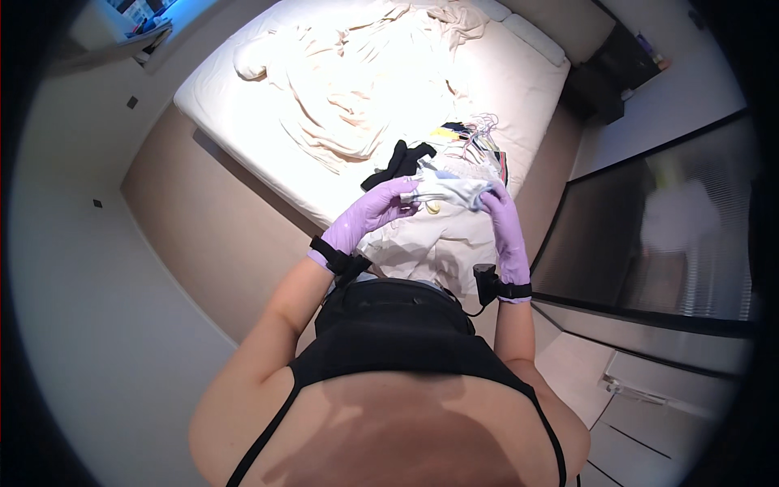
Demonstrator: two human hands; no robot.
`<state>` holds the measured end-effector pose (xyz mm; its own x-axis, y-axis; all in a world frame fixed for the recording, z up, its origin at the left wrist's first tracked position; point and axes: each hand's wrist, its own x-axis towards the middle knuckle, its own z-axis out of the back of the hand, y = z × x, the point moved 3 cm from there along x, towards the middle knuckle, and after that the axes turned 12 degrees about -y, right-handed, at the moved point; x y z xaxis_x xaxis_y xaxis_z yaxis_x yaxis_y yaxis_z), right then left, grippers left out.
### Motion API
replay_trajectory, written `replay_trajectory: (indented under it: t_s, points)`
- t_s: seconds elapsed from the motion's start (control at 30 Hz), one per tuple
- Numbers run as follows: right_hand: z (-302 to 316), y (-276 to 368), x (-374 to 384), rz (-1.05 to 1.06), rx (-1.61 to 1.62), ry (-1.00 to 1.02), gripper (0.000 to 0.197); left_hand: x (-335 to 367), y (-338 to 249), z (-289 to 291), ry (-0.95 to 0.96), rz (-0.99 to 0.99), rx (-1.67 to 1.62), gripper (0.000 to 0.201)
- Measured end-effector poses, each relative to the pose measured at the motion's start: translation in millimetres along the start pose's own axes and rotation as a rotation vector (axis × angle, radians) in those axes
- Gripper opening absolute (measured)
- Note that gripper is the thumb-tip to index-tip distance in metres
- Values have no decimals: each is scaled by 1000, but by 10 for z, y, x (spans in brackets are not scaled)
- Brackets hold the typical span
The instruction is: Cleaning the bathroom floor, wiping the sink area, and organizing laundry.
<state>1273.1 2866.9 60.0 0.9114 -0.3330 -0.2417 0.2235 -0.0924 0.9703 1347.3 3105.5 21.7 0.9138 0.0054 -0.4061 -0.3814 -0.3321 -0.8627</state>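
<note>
Between my hands, above the near corner of the bed, a small white garment with pale blue parts (454, 192) is stretched sideways; its exact kind is hard to make out. My left hand (377, 213), in a purple glove, pinches its left end. The right end is gripped by my right hand (505, 219), gloved the same way. Just beyond my left fingers lies a crumpled black piece of clothing (398, 166). Behind the garment is a pile of thin coloured cords and striped cloth (475, 142). A small yellowish spot (433, 208) shows just under the garment.
The bed (268, 166) spreads out ahead of me with a rumpled cream blanket (341, 97) and a pillow (534, 39) at the far right. A ribbed glass partition (649, 235) in a dark frame stands to my right. On the left is a white wall (73, 268).
</note>
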Motion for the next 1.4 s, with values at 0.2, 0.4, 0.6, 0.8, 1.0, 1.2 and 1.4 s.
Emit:
replay_trajectory:
  t_s: [0.2,0.4,0.6,0.8,1.0,1.2,1.4]
  points:
    - [-326,39,83,22,94,15,19,8,-17,-452,107,29,-25,28]
    - [-616,95,160,42,217,31,19,-65,6,-482,214,59,-11,27]
    - [-713,132,126,26,307,71,20,-135,-49,-365,285,122,-16,26]
    - [-809,201,215,1,367,96,21,-95,-6,-293,181,131,13,19]
    - [-790,139,168,-13,413,95,21,-41,51,-261,224,166,-60,17]
    - [-717,59,129,-110,436,107,22,10,94,-239,202,262,-151,16]
    - [-659,-39,48,-213,455,131,22,58,109,-187,162,351,-250,16]
